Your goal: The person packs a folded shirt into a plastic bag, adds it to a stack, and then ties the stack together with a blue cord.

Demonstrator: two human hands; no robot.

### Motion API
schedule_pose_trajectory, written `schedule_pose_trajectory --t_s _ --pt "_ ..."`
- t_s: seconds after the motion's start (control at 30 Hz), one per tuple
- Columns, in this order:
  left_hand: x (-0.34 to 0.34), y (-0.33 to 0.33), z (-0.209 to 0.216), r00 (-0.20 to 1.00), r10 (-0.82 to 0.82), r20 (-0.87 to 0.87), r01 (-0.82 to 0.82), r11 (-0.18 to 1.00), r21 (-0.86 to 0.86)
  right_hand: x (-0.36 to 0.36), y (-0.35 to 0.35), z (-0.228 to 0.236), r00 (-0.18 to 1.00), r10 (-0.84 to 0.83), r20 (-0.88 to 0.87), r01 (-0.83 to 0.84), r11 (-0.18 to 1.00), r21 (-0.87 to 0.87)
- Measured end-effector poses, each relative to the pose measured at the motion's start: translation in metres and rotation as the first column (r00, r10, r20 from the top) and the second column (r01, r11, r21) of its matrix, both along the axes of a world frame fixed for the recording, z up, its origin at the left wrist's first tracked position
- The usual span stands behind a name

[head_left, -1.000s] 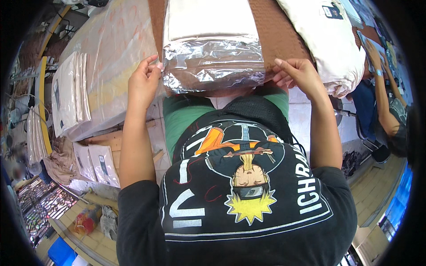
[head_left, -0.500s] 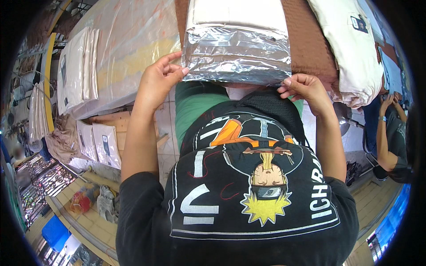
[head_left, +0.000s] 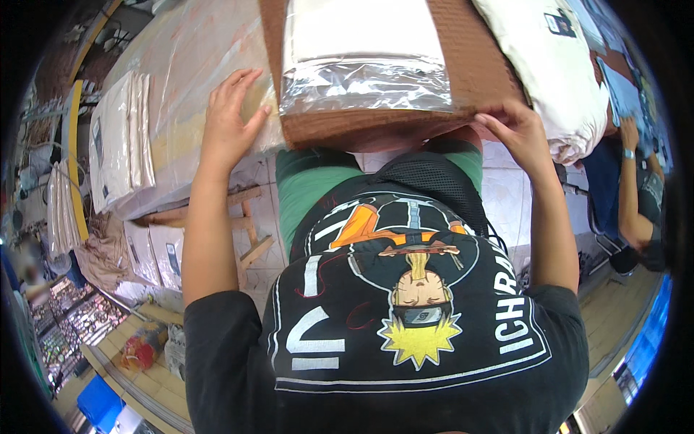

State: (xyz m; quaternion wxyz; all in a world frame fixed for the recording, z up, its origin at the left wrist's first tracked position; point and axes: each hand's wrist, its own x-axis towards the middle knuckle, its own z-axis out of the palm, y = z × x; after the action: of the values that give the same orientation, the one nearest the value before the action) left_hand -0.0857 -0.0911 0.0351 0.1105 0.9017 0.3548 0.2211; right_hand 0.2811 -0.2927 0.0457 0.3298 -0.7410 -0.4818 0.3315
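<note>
A folded cream garment (head_left: 361, 29) lies in a clear plastic bag (head_left: 369, 85) on the brown cloth-covered table (head_left: 347, 129). The bag's bare end faces me, crinkled and shiny. My left hand (head_left: 235, 119) hovers left of the bag, at the edge of a plastic-covered surface, fingers spread with nothing in them. To the right of the bag's near corner is my right hand (head_left: 519, 134), by the table's front edge. Its thumb points toward the bag and its other fingers are bent, partly hidden behind one another; no held thing shows.
On the left, bagged garments (head_left: 119, 141) lie on the plastic-covered surface (head_left: 195, 65). A pile of cream garments (head_left: 553, 72) is at the right. Beyond it, another person's arm (head_left: 630, 181) reaches to blue cloth (head_left: 614, 87). A wooden bench (head_left: 246, 217) stands lower left.
Both hands have let go of the bag's near corners and moved outward. The bag's bare plastic end now looks shorter, with more brown cloth showing in front. The whole view has shifted slightly.
</note>
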Motion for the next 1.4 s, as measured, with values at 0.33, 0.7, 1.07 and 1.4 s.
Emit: schedule_pose_trajectory --t_s 0.33,0.7,1.07,1.4 --pt "0.019 0.007 0.006 0.965 -0.210 -0.155 0.225 0.971 0.086 -0.007 0.038 -0.013 0.640 0.138 0.756 -0.512 0.810 0.286" --pt "0.023 0.003 0.002 0.971 -0.234 0.060 0.234 0.972 -0.004 -0.027 0.045 -0.010 0.937 0.096 0.336 -0.260 0.834 0.487" --pt "0.031 0.012 0.006 0.977 -0.146 0.156 0.170 0.974 -0.153 -0.033 0.057 -0.017 0.968 0.136 -0.210 0.007 0.822 0.569" --pt "0.019 -0.004 -0.003 0.882 -0.042 0.470 0.372 0.675 -0.637 -0.034 0.039 -0.012 0.969 0.243 -0.043 -0.206 0.893 0.401"
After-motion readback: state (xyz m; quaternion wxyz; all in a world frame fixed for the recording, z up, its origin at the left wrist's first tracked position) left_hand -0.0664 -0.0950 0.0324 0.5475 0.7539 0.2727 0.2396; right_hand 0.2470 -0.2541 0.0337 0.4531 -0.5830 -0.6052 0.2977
